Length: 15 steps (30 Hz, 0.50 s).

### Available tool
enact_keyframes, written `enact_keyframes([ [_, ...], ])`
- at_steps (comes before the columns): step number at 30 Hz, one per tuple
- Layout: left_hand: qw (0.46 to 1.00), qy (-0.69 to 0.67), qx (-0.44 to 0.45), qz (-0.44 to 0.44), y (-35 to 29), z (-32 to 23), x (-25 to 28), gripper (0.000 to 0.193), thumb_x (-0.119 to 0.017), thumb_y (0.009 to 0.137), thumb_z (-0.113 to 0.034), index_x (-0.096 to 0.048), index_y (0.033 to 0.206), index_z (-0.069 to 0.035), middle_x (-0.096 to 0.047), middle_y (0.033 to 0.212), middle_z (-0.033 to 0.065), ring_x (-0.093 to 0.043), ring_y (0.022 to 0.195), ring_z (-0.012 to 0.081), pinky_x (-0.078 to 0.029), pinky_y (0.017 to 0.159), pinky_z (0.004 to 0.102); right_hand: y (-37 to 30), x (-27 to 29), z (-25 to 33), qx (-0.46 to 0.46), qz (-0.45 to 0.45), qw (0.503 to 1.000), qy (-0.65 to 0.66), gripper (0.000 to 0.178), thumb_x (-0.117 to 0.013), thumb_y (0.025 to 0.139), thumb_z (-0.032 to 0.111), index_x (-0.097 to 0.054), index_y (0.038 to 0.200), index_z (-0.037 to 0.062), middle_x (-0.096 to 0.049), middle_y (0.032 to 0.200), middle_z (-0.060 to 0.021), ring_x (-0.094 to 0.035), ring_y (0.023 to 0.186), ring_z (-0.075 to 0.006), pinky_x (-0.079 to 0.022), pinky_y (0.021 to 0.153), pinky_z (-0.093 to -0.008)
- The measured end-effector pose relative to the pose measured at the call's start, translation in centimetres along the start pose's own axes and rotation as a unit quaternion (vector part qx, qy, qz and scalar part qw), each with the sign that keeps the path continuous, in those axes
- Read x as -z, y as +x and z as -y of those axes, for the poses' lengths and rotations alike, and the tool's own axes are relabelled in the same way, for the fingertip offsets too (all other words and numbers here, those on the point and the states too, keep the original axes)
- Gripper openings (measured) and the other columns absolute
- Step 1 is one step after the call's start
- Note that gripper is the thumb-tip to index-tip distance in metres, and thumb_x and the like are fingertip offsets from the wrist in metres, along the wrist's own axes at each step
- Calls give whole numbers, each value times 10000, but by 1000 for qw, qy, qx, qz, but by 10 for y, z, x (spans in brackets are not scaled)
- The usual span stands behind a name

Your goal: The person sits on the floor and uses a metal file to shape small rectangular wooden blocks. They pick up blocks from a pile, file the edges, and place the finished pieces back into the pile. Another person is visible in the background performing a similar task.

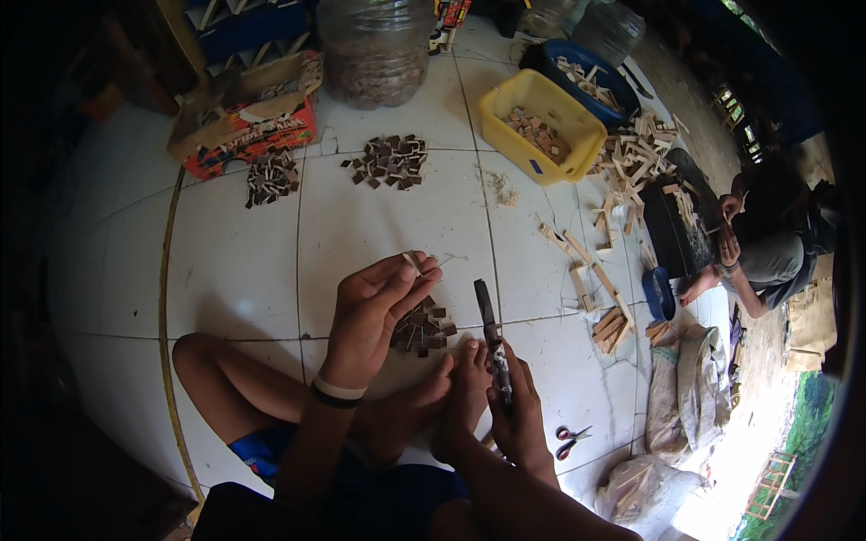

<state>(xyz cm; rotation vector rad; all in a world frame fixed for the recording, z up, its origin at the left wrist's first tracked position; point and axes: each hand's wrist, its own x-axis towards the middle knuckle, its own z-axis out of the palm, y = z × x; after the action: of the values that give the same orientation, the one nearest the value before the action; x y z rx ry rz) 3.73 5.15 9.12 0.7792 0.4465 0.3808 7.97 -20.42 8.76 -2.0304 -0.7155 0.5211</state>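
My left hand (365,311) is raised over the floor, pinching a small pale wooden piece (412,261) between thumb and fingers. Closed around the handle of a dark-bladed knife (488,311) is my right hand (520,410), lower and to the right; the blade points up and away from me, apart from the wooden piece. Partly hidden behind my left hand lies a pile of small dark-faced square pieces (424,329), by my bare feet. Two similar piles, one of dark squares (390,162) and a smaller one (271,178), sit farther off on the tiles.
A yellow basin (505,135) and a blue tub (622,106) hold wood pieces, with sticks (640,149) heaped beside them. Red-handled scissors (570,440) lie at right. A cardboard box (244,126) and clear plastic container (374,54) stand far left. Another person (767,243) sits right, handling a stick.
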Motion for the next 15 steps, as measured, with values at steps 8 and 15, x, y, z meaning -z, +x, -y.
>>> enact_keyframes([
  [8, 996, 61, 58, 11, -16, -10, -13, 335, -709, 1051, -193, -690, 1248, 77, -747, 1205, 150, -726, 1179, 245, -566, 1093, 360, -1, 5, 2, 53, 26, 998, -23, 615, -614, 1029, 88, -409, 1601, -5, -568, 1434, -269, -599, 1321, -434, -487, 1100, -459],
  [15, 997, 56, 54, 5, -18, -8, -14, 371, -727, 1041, -236, -695, 1247, 71, -753, 1175, 135, -732, 1151, 222, -574, 1058, 345, 2, -3, 3, 69, 8, 997, -14, 611, -613, 1004, 11, -440, 1589, -8, -608, 1357, -245, -650, 1232, -396, -514, 1050, -428],
])
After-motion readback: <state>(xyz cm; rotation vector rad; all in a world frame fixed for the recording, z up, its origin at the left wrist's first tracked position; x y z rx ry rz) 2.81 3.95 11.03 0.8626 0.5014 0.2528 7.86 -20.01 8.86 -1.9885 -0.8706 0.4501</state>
